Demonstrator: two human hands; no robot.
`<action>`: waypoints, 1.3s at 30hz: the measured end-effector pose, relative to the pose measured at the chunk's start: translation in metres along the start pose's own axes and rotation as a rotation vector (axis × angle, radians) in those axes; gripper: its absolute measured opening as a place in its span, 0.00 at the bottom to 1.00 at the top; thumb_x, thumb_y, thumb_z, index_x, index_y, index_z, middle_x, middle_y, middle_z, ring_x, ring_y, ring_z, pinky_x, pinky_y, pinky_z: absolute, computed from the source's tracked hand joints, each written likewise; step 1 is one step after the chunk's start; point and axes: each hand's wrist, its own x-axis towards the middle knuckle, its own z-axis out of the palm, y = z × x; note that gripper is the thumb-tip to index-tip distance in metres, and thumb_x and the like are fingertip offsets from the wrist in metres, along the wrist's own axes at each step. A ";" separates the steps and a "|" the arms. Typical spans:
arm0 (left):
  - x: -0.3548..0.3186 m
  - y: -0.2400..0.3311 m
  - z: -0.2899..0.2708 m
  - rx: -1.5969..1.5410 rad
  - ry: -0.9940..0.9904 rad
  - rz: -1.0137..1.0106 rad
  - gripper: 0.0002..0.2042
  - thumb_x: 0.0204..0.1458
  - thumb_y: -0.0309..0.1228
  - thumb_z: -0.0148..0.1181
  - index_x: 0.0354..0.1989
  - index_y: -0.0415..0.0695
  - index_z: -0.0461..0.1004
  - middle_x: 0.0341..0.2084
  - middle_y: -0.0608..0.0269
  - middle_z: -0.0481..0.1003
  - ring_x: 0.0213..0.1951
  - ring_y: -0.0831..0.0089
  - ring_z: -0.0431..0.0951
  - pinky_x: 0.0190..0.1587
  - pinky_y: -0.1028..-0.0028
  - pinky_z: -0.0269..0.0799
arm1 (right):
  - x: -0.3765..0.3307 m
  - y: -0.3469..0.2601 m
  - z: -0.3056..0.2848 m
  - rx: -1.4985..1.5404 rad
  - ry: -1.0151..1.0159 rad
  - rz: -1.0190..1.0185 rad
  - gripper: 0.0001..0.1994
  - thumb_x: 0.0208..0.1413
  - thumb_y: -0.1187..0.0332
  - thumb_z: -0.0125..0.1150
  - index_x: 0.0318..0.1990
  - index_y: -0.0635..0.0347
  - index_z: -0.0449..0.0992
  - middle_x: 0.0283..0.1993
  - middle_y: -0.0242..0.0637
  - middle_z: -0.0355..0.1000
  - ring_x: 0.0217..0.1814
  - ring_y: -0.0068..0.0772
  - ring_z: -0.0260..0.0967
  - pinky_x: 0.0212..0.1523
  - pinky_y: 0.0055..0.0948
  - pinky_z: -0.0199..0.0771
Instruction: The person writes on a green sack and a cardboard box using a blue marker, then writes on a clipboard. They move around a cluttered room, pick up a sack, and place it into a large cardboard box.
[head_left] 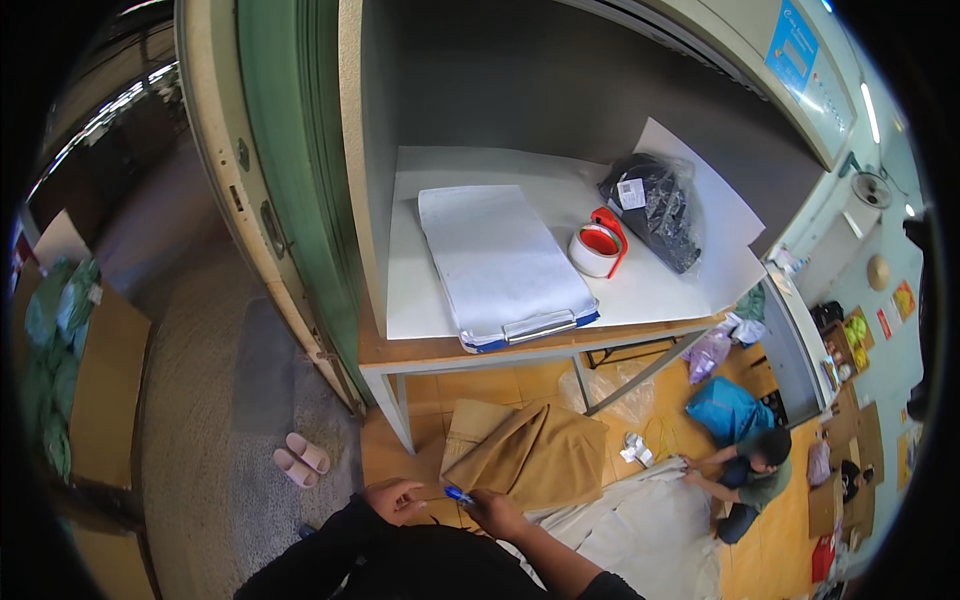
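Observation:
My left hand [396, 499] and my right hand [497, 514] meet low in the view, close to my body in dark sleeves. Between them is a small blue pen [458, 494]; my right hand's fingers pinch one end and my left hand's fingertips touch the other. Ahead stands a wooden table [440, 352] covered with white paper. On it lie a blue clipboard [500, 262] with white sheets, a roll of tape in a red dispenser [598, 247] and a dark item in a clear plastic bag [655, 208].
Brown paper packages [530, 452] lie on the orange floor under the table. A person [750, 478] crouches at the right over a white sheet [640, 520]. Pink slippers [300, 458] rest on the grey floor left. A green door frame [285, 170] rises beside the table. Cardboard with green bags [70, 350] sits far left.

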 end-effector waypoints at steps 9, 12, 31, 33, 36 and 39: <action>-0.018 -0.073 -0.041 0.003 -0.176 -0.022 0.20 0.52 0.38 0.68 0.50 0.41 0.77 0.26 0.59 0.78 0.26 0.72 0.80 0.31 0.74 0.75 | -0.024 -0.006 0.074 0.000 -0.044 0.354 0.20 0.52 0.53 0.61 0.46 0.58 0.74 0.38 0.55 0.76 0.44 0.59 0.74 0.46 0.50 0.72; -0.006 -0.090 -0.036 -0.001 -0.317 0.040 0.20 0.52 0.39 0.67 0.50 0.41 0.76 0.24 0.60 0.77 0.26 0.71 0.79 0.30 0.73 0.74 | -0.032 -0.024 0.096 -0.232 -0.075 0.289 0.24 0.55 0.51 0.60 0.53 0.57 0.72 0.38 0.54 0.77 0.43 0.58 0.75 0.46 0.48 0.74; 0.100 -0.182 0.129 -0.216 -0.542 -0.733 0.46 0.51 0.46 0.69 0.70 0.37 0.46 0.60 0.37 0.63 0.59 0.55 0.68 0.53 0.61 0.70 | -0.204 0.117 0.191 0.179 0.192 1.248 0.18 0.48 0.54 0.60 0.36 0.61 0.78 0.34 0.54 0.77 0.40 0.54 0.76 0.43 0.45 0.75; 0.127 -0.197 0.145 0.023 -0.536 -0.596 0.50 0.48 0.47 0.70 0.70 0.33 0.45 0.64 0.33 0.57 0.66 0.50 0.61 0.62 0.59 0.63 | -0.180 0.141 0.191 0.197 0.151 1.155 0.17 0.50 0.55 0.60 0.38 0.60 0.78 0.36 0.55 0.77 0.42 0.56 0.75 0.44 0.48 0.74; 0.154 -0.198 0.203 0.265 -0.532 -0.395 0.56 0.42 0.51 0.72 0.69 0.28 0.44 0.65 0.30 0.54 0.68 0.46 0.55 0.69 0.60 0.53 | -0.149 0.174 0.195 0.249 0.091 1.120 0.15 0.52 0.57 0.60 0.40 0.59 0.78 0.37 0.55 0.77 0.43 0.57 0.75 0.45 0.51 0.73; 0.203 -0.196 0.292 0.433 -0.476 -0.445 0.63 0.34 0.60 0.72 0.68 0.27 0.44 0.66 0.30 0.51 0.69 0.44 0.52 0.69 0.58 0.51 | -0.136 0.208 0.201 0.354 0.193 1.135 0.14 0.53 0.58 0.62 0.39 0.59 0.77 0.33 0.55 0.76 0.38 0.59 0.75 0.41 0.50 0.73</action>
